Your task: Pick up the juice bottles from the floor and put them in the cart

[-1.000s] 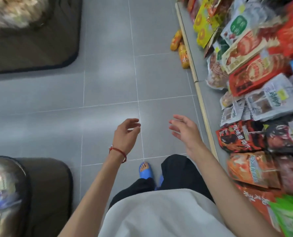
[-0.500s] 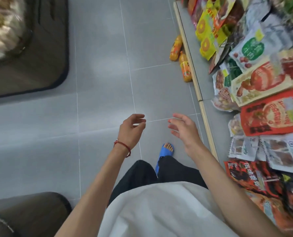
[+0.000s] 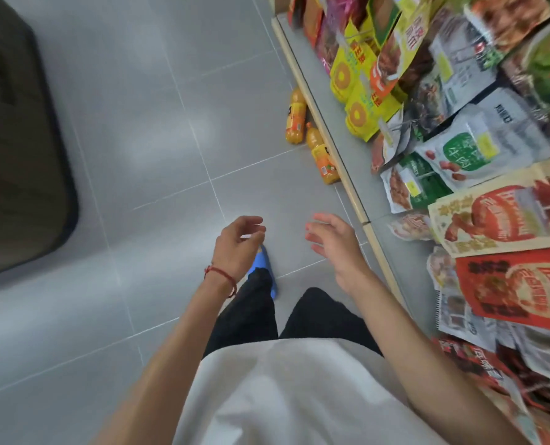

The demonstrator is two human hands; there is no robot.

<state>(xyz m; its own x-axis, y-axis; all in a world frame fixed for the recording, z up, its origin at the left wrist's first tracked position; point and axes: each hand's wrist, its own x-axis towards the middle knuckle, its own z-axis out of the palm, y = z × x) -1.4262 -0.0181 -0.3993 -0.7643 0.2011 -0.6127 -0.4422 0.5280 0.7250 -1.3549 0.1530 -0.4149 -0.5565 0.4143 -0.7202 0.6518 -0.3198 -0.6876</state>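
Observation:
Two orange juice bottles lie on the grey tile floor against the base of the shelf: the farther bottle and the nearer bottle, caps pointing away from me. My left hand, with a red string at the wrist, hangs in front of me with loosely curled fingers and holds nothing. My right hand is beside it, fingers relaxed and spread, also empty. Both hands are well short of the bottles. No cart is recognisable in view.
A shelf full of snack packets runs along the right side. A dark rounded display unit stands at the left. My blue slipper is on the tiles between them.
I have walked forward along the aisle; the bottles now lie nearer and lower in view. The dark unit at lower left has dropped out of view. Both hands stay empty.

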